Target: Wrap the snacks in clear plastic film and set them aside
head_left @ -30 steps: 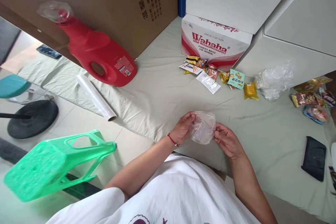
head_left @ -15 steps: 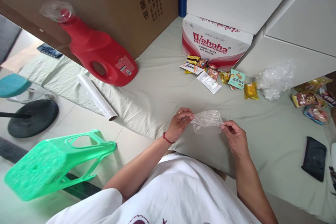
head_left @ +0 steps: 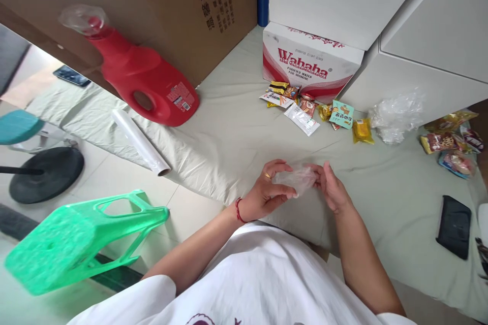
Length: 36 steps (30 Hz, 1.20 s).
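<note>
With fingers of the left hand [head_left: 266, 191] curved, spread from thumb, brackets crumpled clear plastic [head_left: 299, 180], just below and right of frame centre. With right hand [head_left: 332, 188], touches its right end; cannot tell whether pinching. Higher up, shows a white packet [head_left: 302, 120] near a Wahaha carton [head_left: 308, 65].

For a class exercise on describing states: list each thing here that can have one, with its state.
Clear plastic film: loosely bunched between left hand and right hand
Red handled bottle: upright, top covered with plastic wrap
White film roll: wound up, lying down
Clear plastic heap at right: crumpled
Pale sheet: wrinkled
Snack packets: cannot tell if sealed
Green plastic stool: upright
</note>
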### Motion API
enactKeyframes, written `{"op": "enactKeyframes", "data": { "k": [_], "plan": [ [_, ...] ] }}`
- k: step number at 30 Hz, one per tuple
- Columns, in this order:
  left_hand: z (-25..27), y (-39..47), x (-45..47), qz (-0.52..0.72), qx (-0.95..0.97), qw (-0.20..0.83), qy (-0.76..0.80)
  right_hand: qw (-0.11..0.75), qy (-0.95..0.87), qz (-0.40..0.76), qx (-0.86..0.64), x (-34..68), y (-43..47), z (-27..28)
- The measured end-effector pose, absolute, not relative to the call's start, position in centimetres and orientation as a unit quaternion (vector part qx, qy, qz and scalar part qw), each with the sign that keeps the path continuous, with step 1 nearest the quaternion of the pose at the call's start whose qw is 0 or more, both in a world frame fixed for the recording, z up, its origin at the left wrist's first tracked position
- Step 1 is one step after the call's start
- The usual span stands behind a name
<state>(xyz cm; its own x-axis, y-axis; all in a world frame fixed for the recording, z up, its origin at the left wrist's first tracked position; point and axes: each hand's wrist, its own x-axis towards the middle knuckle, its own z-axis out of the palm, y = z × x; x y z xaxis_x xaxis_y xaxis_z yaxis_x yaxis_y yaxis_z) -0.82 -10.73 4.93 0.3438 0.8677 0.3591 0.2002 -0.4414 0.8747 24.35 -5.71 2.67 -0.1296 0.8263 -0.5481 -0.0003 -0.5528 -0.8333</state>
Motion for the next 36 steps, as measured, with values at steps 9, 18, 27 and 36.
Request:
{"op": "enactKeyframes", "data": {
  "k": [9,18,27,36],
  "plan": [
    [5.4,-11.9,-0.2,0.381,0.792,0.331,0.343,0.120,-0.581,0.668,-0.450,22.4,-1.3,5.7],
    [4.5,-12.4,-4.0,0.373,0.793,0.308,0.370,0.363,-0.430,0.618,-0.549,25.8,-2.2,4.5],
    [4.5,-13.1,-4.7,0.289,0.730,0.506,0.356,0.499,-0.335,0.603,-0.525,27.0,-6.0,3.2],
    [4.2,-12.2,0.6,0.408,0.503,0.481,0.591,0.553,-0.312,0.600,-0.487,26.2,-7.4,4.7]
  ]
}}
